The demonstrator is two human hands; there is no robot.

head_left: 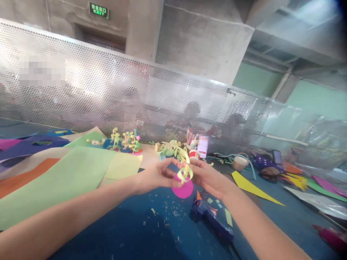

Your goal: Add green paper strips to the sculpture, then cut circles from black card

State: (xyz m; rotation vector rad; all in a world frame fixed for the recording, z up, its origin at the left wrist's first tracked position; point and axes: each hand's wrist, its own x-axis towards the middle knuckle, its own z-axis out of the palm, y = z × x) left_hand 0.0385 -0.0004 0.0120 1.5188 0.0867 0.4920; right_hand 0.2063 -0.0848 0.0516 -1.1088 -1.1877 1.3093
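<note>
My left hand and my right hand meet in front of me above the blue table. Between their fingertips sits a small paper piece: a curled yellow-green strip on a pink paper disc. The fingers of both hands are pinched on it. A dark blue glue gun lies on the table just below my right wrist.
Large coloured paper sheets cover the left of the table. Finished paper figures and scraps stand at the back by a perforated metal screen. A yellow paper triangle, a small cup and more scraps lie to the right.
</note>
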